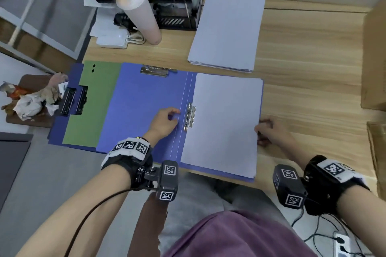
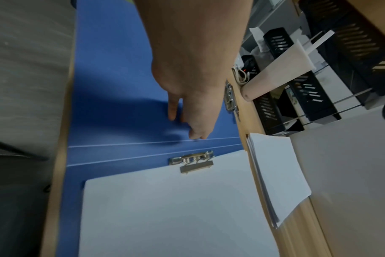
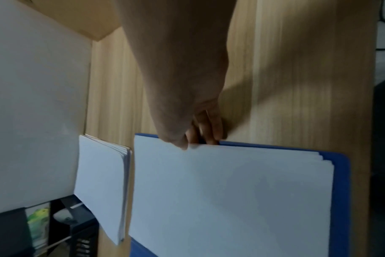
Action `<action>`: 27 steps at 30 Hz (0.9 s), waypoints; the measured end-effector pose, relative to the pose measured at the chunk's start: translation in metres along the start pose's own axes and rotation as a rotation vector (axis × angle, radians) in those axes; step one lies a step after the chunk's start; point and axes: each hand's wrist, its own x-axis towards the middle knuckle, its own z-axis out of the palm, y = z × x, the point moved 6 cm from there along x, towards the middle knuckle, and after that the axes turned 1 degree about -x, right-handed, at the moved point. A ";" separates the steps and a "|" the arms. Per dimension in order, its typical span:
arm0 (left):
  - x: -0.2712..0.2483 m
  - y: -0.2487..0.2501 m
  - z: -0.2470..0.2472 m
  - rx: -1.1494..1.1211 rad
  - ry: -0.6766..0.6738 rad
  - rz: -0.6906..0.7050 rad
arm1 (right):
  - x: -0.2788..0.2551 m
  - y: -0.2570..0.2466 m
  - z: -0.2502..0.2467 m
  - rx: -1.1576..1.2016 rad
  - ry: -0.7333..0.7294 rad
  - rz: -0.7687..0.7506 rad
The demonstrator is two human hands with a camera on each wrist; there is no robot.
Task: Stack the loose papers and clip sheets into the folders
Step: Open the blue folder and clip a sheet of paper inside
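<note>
1. Sheets (image 1: 223,123) lie on the right half of the open blue folder (image 1: 144,108), near edge of the worktop (image 1: 309,73). Their left edge sits under or right at the spine clip (image 1: 191,117); cannot tell if the clip is fully clamped.
2. Right hand (image 1: 269,131) is at the right edge of the sheets, thumb on top, fingers curled under the edge of the sheets or folder, a light pinch. In the right wrist view the near corner of the sheets is fanned, edges not flush.
3. Left hand (image 1: 165,121) rests on the bare left half of the folder, just left of the clip, fingers loosely bent, holding nothing.
4. Step judged: squaring the sheets against the clip. Do it well: push the sheets left so all edges butt up evenly, fix the fanned corner first, and keep the left hand pressing the folder so it doesn't slide.
5. Risk: clamping while fanned leaves some sheets uncaught.
6. Loose paper stack (image 1: 227,29) waits far right, well apart from the folder.
7. Green folder (image 1: 92,102) and another blue one sit partly under the open folder, left side.
8. Drink cup (image 1: 137,12) stands far left; mind it when reaching.
</note>
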 end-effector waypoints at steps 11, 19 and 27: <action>0.006 -0.007 -0.012 0.269 -0.244 0.015 | -0.014 -0.029 0.045 -0.519 -0.100 -0.165; 0.004 -0.015 -0.033 0.265 -0.420 0.048 | -0.031 -0.005 0.067 -0.756 0.000 -0.140; 0.006 -0.018 -0.053 0.197 -0.559 0.032 | -0.047 -0.021 0.064 -0.412 0.074 -0.022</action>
